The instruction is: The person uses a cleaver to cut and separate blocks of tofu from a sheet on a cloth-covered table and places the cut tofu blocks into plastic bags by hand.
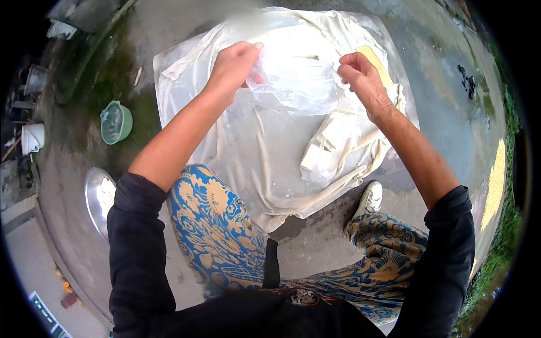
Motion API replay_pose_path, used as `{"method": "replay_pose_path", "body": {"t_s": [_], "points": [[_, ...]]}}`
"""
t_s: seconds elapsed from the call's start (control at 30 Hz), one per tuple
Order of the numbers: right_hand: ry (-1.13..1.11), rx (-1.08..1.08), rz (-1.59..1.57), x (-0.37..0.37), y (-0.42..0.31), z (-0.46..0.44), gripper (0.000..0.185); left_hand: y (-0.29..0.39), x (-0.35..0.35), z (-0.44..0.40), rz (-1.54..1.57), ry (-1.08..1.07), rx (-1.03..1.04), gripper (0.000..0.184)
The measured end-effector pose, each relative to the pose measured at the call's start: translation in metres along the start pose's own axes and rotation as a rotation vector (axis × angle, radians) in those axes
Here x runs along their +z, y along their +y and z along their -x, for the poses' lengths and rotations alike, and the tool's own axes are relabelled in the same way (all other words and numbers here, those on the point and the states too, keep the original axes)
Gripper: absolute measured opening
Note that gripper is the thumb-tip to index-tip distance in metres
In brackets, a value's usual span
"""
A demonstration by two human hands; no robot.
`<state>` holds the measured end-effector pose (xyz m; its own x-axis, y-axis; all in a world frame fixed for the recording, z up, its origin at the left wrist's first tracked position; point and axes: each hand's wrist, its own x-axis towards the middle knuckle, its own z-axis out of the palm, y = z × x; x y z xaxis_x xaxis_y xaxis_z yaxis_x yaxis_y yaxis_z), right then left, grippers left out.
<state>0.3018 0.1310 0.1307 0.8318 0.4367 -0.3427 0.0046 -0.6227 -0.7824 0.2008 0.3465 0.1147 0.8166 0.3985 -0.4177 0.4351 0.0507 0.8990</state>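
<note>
A thin, translucent plastic bag [296, 93] is stretched between my two hands above a pale cloth. My left hand [238, 65] pinches its left side, thumb against fingers. At the bag's right edge, the thumb and fingers of my right hand [360, 76] are pressed together on it. Beneath lies a cream cloth [262, 146], rumpled over a clear plastic sheet [172, 104]. A flat yellow piece [375, 63] lies just behind my right hand. Nearer my body, a crumpled clear bag with pale contents [332, 141] rests on the cloth; what those contents are I cannot tell.
On the concrete to the left stand a green plastic tub [116, 123], a shiny metal basin [100, 200] and a white bucket [32, 138]. Yellow grain-like material [495, 183] is spread at the far right, beside grass. My shoe [370, 197] is close to the cloth's near edge.
</note>
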Motion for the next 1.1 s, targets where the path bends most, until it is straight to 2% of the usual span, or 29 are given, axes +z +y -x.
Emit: {"method": "replay_pose_path", "body": {"t_s": [0.07,0.17,0.2,0.27,0.37,0.4,0.43,0.5,0.53,0.6,0.63,0.67,0.7,0.77,0.83,0.9,0.93,1.0,1.03,1.1], "points": [[0.091,-0.18,-0.047,-0.001,0.003,0.003,0.034,-0.006,0.011,-0.004,0.036,0.061,0.085,0.025],[-0.053,-0.322,0.332,0.019,-0.009,0.035,0.058,-0.023,0.029,0.015,-0.043,-0.062,0.051,0.024],[-0.085,-0.336,0.406,0.029,-0.001,0.039,0.064,-0.024,0.034,0.023,-0.013,-0.087,-0.044,0.023],[-0.156,-0.322,0.505,0.048,0.008,0.043,0.071,-0.031,0.041,0.026,0.042,-0.113,-0.065,0.022],[-0.27,-0.244,0.534,0.058,0.007,0.042,0.063,-0.026,0.043,0.031,0.149,-0.147,-0.066,0.021],[-0.334,-0.267,0.454,0.055,0.013,0.037,0.051,-0.025,0.042,0.032,0.149,-0.189,-0.055,0.023],[-0.336,-0.276,0.459,0.055,0.021,0.033,0.051,-0.024,0.04,0.032,0.148,-0.232,-0.042,0.025],[-0.296,-0.214,0.16,0.054,0.034,0.026,0.046,-0.023,0.037,0.028,0.131,-0.189,0.018,0.032],[-0.356,-0.093,0.089,0.044,0.024,0.026,0.047,-0.025,0.032,0.028,0.109,-0.14,0.068,0.04],[-0.174,-0.174,-0.153,0.058,0.056,0.006,0.052,-0.028,0.028,0.031,0.062,-0.079,0.03,0.059],[-0.21,-0.13,-0.163,0.05,0.038,0.011,0.057,-0.029,0.027,0.03,0.018,-0.098,-0.04,0.066],[-0.261,-0.139,-0.255,0.046,0.029,0.01,0.063,-0.028,0.027,0.026,-0.01,-0.219,-0.103,0.059],[-0.21,-0.091,-0.326,0.048,0.021,0.01,0.059,-0.022,0.023,0.027,-0.028,-0.305,-0.123,0.05],[-0.306,-0.003,-0.356,0.043,0.014,-0.005,0.04,-0.032,0.02,0.018,-0.018,-0.259,-0.083,0.04],[-0.386,-0.022,-0.542,0.044,0.016,-0.019,0.037,-0.04,0.012,0.012,-0.072,-0.147,0.016,0.034],[-0.552,-0.037,-0.656,0.032,0.047,-0.047,0.044,-0.041,0.013,0.002,-0.253,-0.084,0.053,0.027],[-0.587,-0.051,-0.651,0.037,0.038,-0.042,0.044,-0.045,0.01,-0.003,-0.251,-0.047,0.047,0.027],[-0.437,-0.018,-0.538,0.039,0.016,-0.029,0.055,-0.054,0.01,-0.009,-0.434,0.183,0.251,0.022],[-0.46,-0.027,-0.527,0.043,0.004,-0.022,0.055,-0.054,0.012,-0.006,-0.427,0.208,0.245,0.022],[-0.361,-0.06,-0.22,0.05,-0.014,-0.01,0.064,-0.05,0.017,-0.001,-0.433,0.172,0.336,0.022]]}}
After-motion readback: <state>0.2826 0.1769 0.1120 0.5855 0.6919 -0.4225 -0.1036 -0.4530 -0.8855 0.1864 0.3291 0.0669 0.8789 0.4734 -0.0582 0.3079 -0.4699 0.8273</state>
